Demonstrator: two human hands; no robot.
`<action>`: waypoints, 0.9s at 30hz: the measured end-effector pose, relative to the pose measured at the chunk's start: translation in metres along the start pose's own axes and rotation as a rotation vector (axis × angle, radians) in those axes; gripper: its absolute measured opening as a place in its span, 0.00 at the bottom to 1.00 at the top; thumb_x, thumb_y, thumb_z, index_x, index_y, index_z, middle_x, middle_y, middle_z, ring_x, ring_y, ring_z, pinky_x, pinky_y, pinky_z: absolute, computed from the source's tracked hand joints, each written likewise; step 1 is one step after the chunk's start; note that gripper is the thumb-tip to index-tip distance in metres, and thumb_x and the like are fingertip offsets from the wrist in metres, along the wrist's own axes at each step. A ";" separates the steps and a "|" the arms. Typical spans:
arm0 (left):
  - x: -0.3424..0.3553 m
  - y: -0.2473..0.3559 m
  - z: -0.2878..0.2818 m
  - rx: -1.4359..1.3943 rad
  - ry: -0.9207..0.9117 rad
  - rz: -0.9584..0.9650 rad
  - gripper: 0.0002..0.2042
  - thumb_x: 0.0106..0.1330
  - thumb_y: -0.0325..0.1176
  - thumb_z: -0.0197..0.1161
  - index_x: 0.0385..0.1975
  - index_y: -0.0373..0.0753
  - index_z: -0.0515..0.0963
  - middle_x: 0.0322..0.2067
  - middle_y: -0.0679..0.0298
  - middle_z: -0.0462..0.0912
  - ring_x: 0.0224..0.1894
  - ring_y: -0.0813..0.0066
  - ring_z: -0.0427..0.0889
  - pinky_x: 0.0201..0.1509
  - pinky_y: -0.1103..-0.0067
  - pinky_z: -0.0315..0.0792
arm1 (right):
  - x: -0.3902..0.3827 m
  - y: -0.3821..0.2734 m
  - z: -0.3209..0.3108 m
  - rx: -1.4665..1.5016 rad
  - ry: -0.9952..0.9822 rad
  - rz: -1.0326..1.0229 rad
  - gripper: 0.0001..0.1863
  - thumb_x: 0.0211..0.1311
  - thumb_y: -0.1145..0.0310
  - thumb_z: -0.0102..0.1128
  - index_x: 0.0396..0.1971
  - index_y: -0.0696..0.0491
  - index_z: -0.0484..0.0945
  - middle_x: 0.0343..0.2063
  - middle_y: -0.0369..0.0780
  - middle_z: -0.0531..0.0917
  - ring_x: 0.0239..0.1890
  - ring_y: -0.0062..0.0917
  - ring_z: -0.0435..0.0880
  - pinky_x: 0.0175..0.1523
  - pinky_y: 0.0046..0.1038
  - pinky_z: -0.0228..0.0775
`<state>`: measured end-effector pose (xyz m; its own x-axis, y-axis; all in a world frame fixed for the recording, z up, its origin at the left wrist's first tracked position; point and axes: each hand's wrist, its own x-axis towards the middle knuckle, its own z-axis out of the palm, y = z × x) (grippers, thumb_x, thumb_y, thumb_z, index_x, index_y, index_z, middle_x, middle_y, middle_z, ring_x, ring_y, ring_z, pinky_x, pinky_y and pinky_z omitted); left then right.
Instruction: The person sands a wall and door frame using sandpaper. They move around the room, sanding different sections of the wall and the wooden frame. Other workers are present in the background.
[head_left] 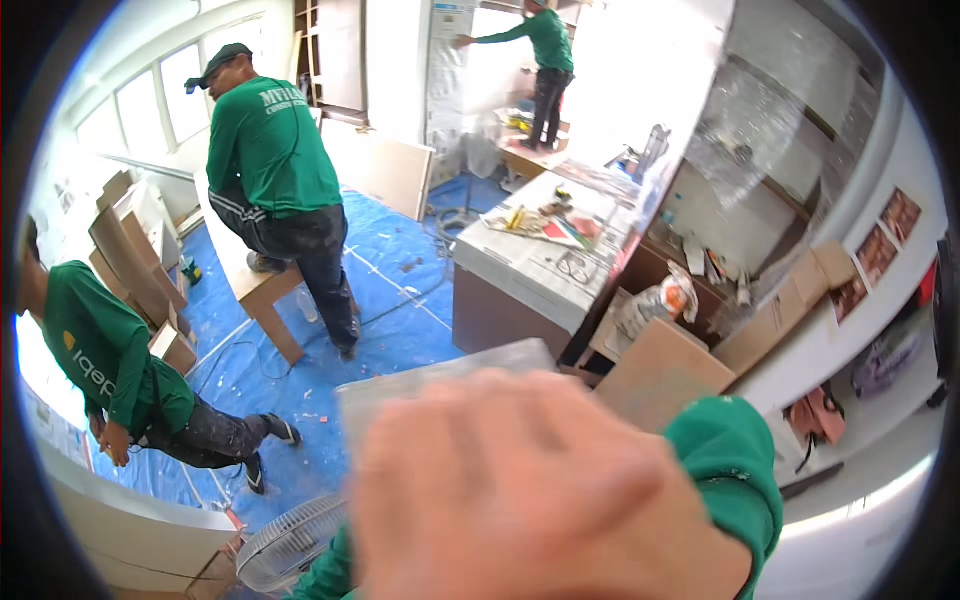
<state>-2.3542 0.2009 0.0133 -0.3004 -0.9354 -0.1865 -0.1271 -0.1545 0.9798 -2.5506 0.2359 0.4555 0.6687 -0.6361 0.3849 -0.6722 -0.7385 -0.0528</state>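
Note:
My right hand (530,490) fills the lower middle, very close and blurred, with its back and knuckles toward me. The fingers look curled into a closed hand, and whatever they may hold is hidden. Its green sleeve (725,480) bunches at the right. Just beyond the knuckles lies a flat grey panel (445,375), partly covered by the hand; whether they touch I cannot tell. Of my left arm only a bit of green sleeve (325,572) shows at the lower edge, beside a fan (290,545) with a round wire guard. My left hand is out of sight.
Blue sheeting (400,310) covers the floor, with a cable across it. One person (275,150) leans on a wooden bench (262,290); another (110,350) walks at left. A third (548,50) stands at the back. Tools lie on a counter (510,300); boards (665,375) lean at right.

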 end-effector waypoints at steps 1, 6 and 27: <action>0.009 0.001 -0.001 0.106 0.027 0.066 0.15 0.69 0.44 0.63 0.26 0.39 0.82 0.23 0.71 0.81 0.24 0.77 0.75 0.30 0.74 0.67 | -0.011 0.014 0.012 -0.154 0.105 0.049 0.10 0.50 0.66 0.67 0.32 0.54 0.83 0.28 0.42 0.84 0.29 0.33 0.85 0.32 0.32 0.77; 0.050 0.017 0.007 -0.636 0.261 -0.355 0.13 0.71 0.42 0.59 0.32 0.39 0.81 0.27 0.66 0.83 0.26 0.73 0.79 0.31 0.75 0.72 | -0.039 0.171 0.085 0.184 0.044 -0.125 0.07 0.55 0.68 0.63 0.32 0.52 0.83 0.24 0.38 0.81 0.26 0.32 0.82 0.31 0.29 0.74; 0.262 0.095 0.003 -0.988 0.677 -0.176 0.14 0.70 0.45 0.59 0.35 0.40 0.77 0.24 0.65 0.80 0.25 0.67 0.80 0.31 0.72 0.76 | 0.010 0.404 0.403 0.946 -0.473 0.377 0.16 0.67 0.57 0.57 0.47 0.49 0.84 0.35 0.46 0.85 0.39 0.46 0.83 0.45 0.40 0.74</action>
<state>-2.4473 -0.0577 0.0572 0.2419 -0.8086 -0.5363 0.7489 -0.1959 0.6331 -2.6874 -0.1583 0.0667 0.6620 -0.7271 -0.1818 -0.4800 -0.2251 -0.8479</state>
